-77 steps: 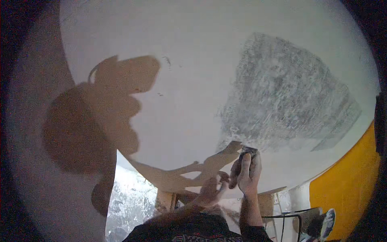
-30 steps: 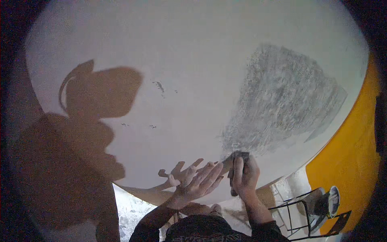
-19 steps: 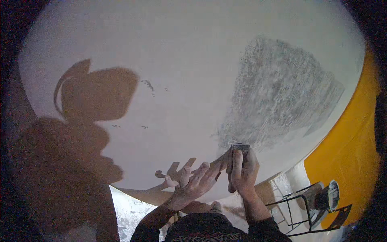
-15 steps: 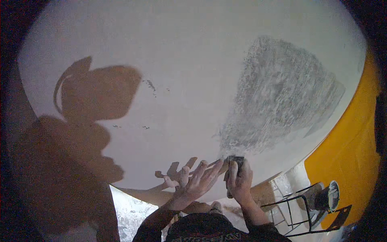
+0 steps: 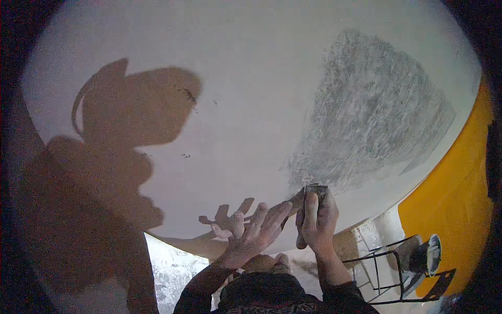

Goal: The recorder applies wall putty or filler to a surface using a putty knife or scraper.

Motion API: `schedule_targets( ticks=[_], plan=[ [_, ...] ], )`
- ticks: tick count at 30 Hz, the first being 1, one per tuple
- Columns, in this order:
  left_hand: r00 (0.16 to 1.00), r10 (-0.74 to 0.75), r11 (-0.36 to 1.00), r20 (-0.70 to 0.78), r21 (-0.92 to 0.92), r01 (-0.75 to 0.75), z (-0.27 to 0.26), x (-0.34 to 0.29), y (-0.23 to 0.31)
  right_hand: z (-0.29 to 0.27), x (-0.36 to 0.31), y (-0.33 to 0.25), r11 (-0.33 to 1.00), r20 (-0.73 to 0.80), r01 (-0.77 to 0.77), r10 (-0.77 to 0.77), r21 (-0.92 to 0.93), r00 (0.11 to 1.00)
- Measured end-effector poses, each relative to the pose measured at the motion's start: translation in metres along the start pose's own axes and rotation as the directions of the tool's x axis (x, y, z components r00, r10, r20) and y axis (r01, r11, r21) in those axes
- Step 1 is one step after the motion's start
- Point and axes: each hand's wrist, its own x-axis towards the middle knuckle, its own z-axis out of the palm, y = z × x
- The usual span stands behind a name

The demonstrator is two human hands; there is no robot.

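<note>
Mostly hidden — block point(image 5: 315, 189) under right hand point(image 5: 317, 222)

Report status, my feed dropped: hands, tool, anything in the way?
Right hand gripping sanding block against white wall. Left hand open, flat on wall. Grey sanded patch above. Nothing blocking.

Dim, warm light from behind throws a hard shadow point(image 5: 104, 172) on the wall point(image 5: 251, 68); fisheye edges fall black.

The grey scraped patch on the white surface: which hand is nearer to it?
The right. The right hand holds a small dark block against the grey scraped patch at its lower edge. The left hand, fingers spread open, is further left over bare white surface.
</note>
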Motion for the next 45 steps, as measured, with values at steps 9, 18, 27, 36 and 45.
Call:
schedule_targets(
  ticks=[9, 18, 27, 36, 45],
  plan=[
    [0.97, 0.218, 0.976, -0.104, 0.008, -0.218, -0.021, 0.009, -0.005, -0.002, -0.001, -0.002, 1.0, 0.023, -0.002, 0.002, -0.018, 1.0],
    [0.993, -0.017, 0.977, -0.114, -0.215, -0.008, -0.023, 0.006, 0.001, -0.001, -0.001, 0.003, 1.0, -0.053, 0.024, -0.024, 0.007, 0.998],
    [0.995, -0.079, 0.951, -0.068, -0.304, 0.055, -0.024, 0.005, 0.005, -0.002, 0.0, -0.001, 1.0, -0.062, -0.001, 0.002, 0.01, 0.998],
    [0.984, -0.14, 0.957, 0.114, -0.241, 0.164, -0.026, 0.008, 0.007, 0.0, 0.002, 0.002, 1.0, -0.094, -0.012, 0.012, 0.004, 0.995],
    [0.98, -0.197, 0.961, 0.027, -0.193, 0.198, -0.026, 0.006, 0.002, 0.002, -0.001, -0.001, 0.982, -0.052, 0.162, -0.167, -0.097, 0.985]
  ],
)
